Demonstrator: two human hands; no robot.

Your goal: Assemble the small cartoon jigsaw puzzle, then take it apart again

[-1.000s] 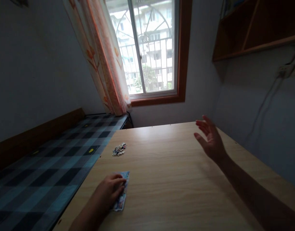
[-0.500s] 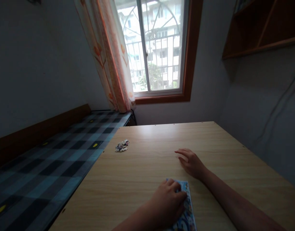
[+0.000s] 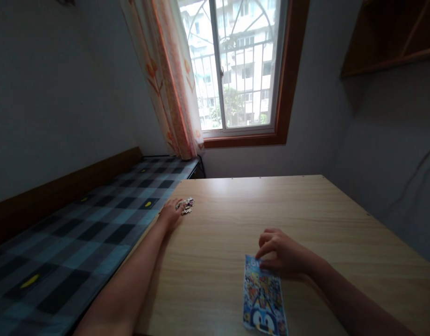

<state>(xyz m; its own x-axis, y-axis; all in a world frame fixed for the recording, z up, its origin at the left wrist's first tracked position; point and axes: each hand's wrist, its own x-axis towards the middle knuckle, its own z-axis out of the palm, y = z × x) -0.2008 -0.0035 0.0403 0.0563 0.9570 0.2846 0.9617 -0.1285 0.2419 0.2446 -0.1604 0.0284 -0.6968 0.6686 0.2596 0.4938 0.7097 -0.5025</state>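
A small pile of jigsaw puzzle pieces (image 3: 188, 203) lies at the far left of the wooden table. My left hand (image 3: 171, 211) is stretched out to it, open, with its fingertips at the near-left side of the pieces. Close to me lies a blue picture sheet (image 3: 264, 296), covered with small cartoon figures and a large blue face at its bottom. My right hand (image 3: 280, 249) has its fingers bent and its thumb and forefinger on the sheet's top edge, covering part of the lettering there.
The light wooden table (image 3: 218, 238) fills the middle. Along its left side stands a bed with a checked cover (image 3: 106, 224). Behind are a window (image 3: 248, 84) and an orange-patterned curtain (image 3: 176, 102). A wooden shelf (image 3: 386, 42) hangs at the upper right.
My left hand has left the picture sheet and reached out to the puzzle pieces. The right hand has come back towards me onto the sheet's top edge. The view has shifted slightly.
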